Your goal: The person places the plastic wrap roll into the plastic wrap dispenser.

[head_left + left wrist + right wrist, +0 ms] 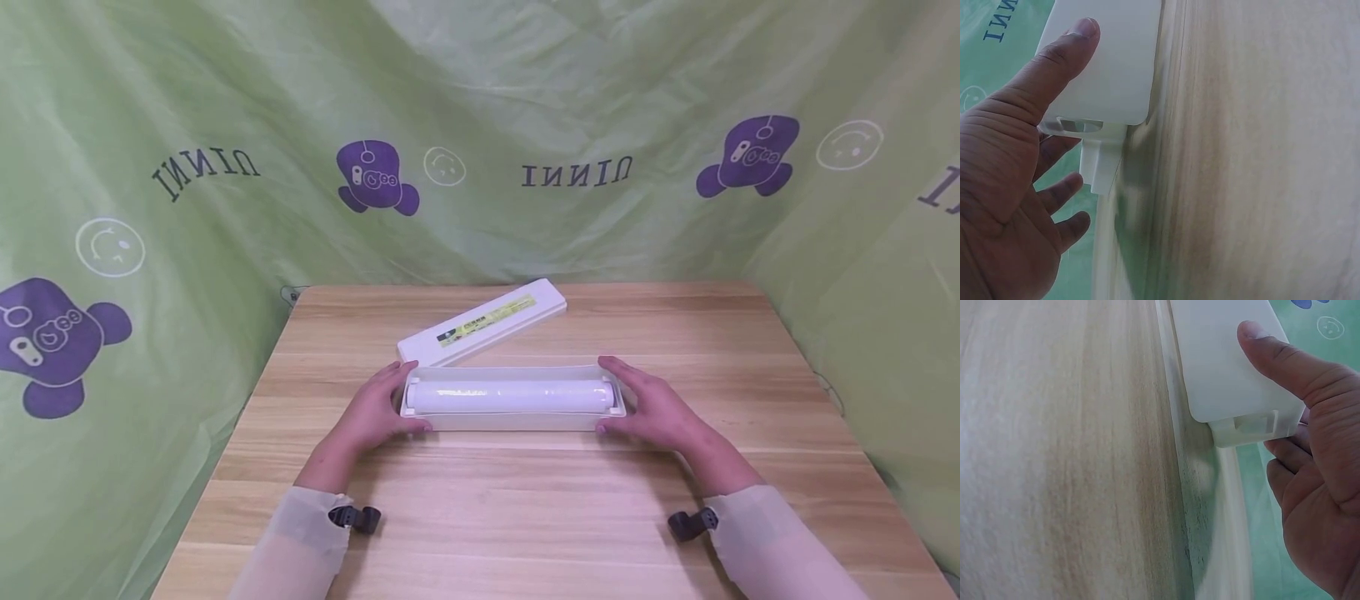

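A long white plastic wrap box (517,423) lies crosswise at the middle of the table, its top uncovered. Inside it rests a roll of plastic wrap (510,397), shiny and pale. My left hand (372,410) grips the box's left end, thumb on the near wall and fingers toward the far one. At the opposite end my right hand (660,410) holds it the same way. Each wrist view shows a thumb pressed flat on the smooth front wall. Behind the box, slanting up to the right, lies its white lid (480,323) with a green and yellow label.
The wood-grain table (525,508) extends in front of the box and to both sides. A green curtain (480,225) with purple cartoon prints hangs behind and along the sides. Small black wrist devices (365,520) protrude from both sleeves.
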{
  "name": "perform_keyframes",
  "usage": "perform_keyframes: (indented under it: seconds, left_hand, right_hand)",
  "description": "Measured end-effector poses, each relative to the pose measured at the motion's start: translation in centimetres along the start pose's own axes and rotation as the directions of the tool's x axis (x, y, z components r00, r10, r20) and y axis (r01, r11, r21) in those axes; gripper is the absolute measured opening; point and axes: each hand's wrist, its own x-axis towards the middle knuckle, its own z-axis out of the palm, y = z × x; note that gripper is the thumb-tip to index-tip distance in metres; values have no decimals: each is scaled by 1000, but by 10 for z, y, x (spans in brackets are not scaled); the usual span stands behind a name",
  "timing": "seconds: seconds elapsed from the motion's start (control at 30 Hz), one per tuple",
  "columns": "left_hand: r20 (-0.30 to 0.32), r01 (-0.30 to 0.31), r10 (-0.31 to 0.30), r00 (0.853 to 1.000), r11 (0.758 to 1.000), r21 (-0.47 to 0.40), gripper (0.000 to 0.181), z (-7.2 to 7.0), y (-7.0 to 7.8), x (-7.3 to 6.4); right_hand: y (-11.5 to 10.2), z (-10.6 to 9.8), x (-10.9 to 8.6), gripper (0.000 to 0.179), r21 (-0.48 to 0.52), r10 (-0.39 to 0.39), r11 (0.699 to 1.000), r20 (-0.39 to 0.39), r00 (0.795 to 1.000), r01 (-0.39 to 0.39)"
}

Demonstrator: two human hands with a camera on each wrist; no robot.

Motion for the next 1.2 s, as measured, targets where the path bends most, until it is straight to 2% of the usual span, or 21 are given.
perform_keyframes:
  seconds: [0.57, 0.7, 0.87, 1.2]
  left_hand:
    - [41, -30, 28, 999, 998, 48, 123, -6, 2, -2]
    - [57, -19, 18, 998, 999, 30, 119, -6, 0, -2]
    - [69, -34, 32, 997, 999, 27, 113, -7, 1, -1]
    - [67, -47, 45, 997, 999, 26, 106, -10, 2, -1]
  right_hand:
    - [-2, -1, 1, 113, 3, 29, 1000, 13, 999, -29]
    - [-3, -1, 0, 112, 6, 38, 999, 17, 999, -38]
    - [-4, -1, 0, 112, 4, 39, 999, 20, 999, -39]
    - [-4, -2, 0, 111, 3, 29, 1000, 16, 999, -29]
